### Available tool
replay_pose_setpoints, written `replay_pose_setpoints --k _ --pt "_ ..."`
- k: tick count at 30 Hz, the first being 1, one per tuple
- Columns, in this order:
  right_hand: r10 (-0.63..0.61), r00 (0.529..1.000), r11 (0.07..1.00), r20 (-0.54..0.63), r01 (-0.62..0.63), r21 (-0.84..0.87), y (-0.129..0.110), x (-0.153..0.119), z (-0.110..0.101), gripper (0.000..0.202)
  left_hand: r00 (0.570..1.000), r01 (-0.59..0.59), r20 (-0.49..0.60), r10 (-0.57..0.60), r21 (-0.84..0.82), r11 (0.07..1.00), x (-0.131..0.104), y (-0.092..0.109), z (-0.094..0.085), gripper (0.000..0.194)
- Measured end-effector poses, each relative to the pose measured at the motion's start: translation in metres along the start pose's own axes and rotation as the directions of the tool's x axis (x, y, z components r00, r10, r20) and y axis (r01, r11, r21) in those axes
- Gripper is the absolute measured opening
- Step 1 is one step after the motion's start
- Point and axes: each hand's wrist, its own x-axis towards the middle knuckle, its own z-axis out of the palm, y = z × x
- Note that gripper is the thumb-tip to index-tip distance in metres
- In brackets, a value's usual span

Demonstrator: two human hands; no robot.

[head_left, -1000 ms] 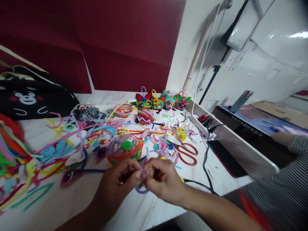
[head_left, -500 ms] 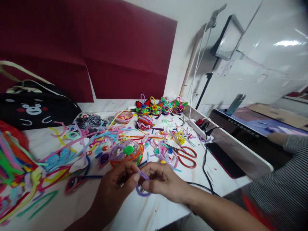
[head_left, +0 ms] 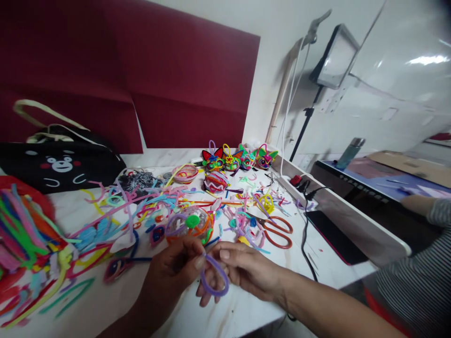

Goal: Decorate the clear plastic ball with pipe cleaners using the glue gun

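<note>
A purple pipe cleaner (head_left: 219, 293) bent into a teardrop loop hangs from my left hand (head_left: 172, 270), which pinches its ends between thumb and fingertips. Just to the right is my right hand (head_left: 243, 267), its thumb off the loop and its fingers stretched out behind it; whether they touch the pipe cleaner I cannot tell. Beyond my hands sits a clear ball (head_left: 202, 218) wrapped with purple and orange pipe cleaners and topped by a green disc (head_left: 192, 221). Orange-handled scissors (head_left: 278, 230) lie to its right.
Pipe cleaner scraps (head_left: 141, 206) cover the table's left and middle. Several colourful animal-head ornaments (head_left: 230, 162) stand along the wall. A black phone (head_left: 333, 237), power strip (head_left: 294, 188) and cable (head_left: 306, 249) lie right. A black bag (head_left: 59, 164) is back left. Another person's striped sleeve (head_left: 416, 277) shows right.
My right hand has let its thumb off the purple loop and opened its fingers behind it. The loop now hangs lower and is fully seen. The view has shifted slightly.
</note>
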Motion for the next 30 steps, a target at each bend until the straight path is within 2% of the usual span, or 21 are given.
replay_pose_setpoints --k 4,12,19,24,30 --pt "0.05 0.997 0.998 0.052 -0.051 0.024 0.0 0.0 -0.003 0.049 0.999 -0.033 0.015 0.033 -0.001 0.999 0.002 -0.005 -0.007 0.032" --pt "0.083 0.99 0.996 0.11 -0.086 0.021 -0.012 -0.004 -0.005 0.045 0.998 -0.017 -0.053 0.022 0.084 0.996 -0.001 -0.008 -0.015 0.03" --pt "0.097 0.984 0.995 0.147 -0.098 -0.002 -0.019 -0.004 -0.01 0.041 1.0 0.01 0.023 -0.01 -0.006 1.0 0.003 -0.005 -0.009 0.031" --pt "0.092 0.976 0.996 0.196 -0.094 0.001 -0.017 0.0 -0.018 0.038 0.999 0.019 0.047 -0.019 0.006 1.0 0.003 -0.01 -0.014 0.027" --pt "0.089 0.951 0.995 0.296 -0.099 0.019 -0.005 0.01 -0.027 0.048 0.996 -0.076 -0.03 0.081 0.145 0.986 0.004 -0.014 -0.022 0.025"
